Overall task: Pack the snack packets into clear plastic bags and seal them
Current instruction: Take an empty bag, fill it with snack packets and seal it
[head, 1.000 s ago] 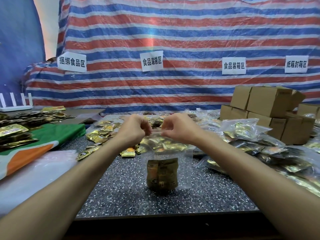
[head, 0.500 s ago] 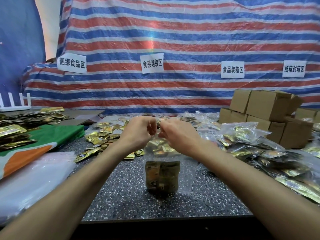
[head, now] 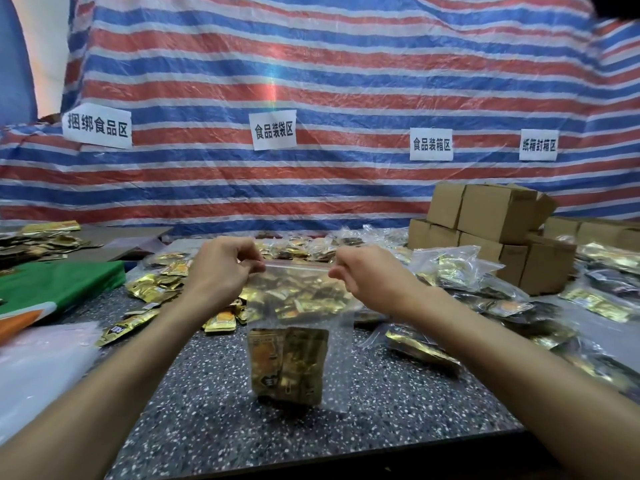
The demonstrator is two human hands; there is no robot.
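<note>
Both hands, left and right, pinch clear bag's top corners

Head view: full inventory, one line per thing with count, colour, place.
clear bag: 1, transparent, held upright over the table centre
snack packets in bag: at least 2, gold, at its bottom
loose snack packets: many, gold, on the table behind the left hand
filled bags: many, clear with gold packets, table right
cardboard boxes: several, brown, stacked far right
green cloth: 1, green with orange, table left
pale plastic sheet: count unclear, whitish, near left
table: 1, dark speckled
tarp: 1, red, blue and white stripes, backdrop
signs: 4, white with black text, on the tarp
left hand: pinches the bag's top left
right hand: pinches the bag's top right
</note>
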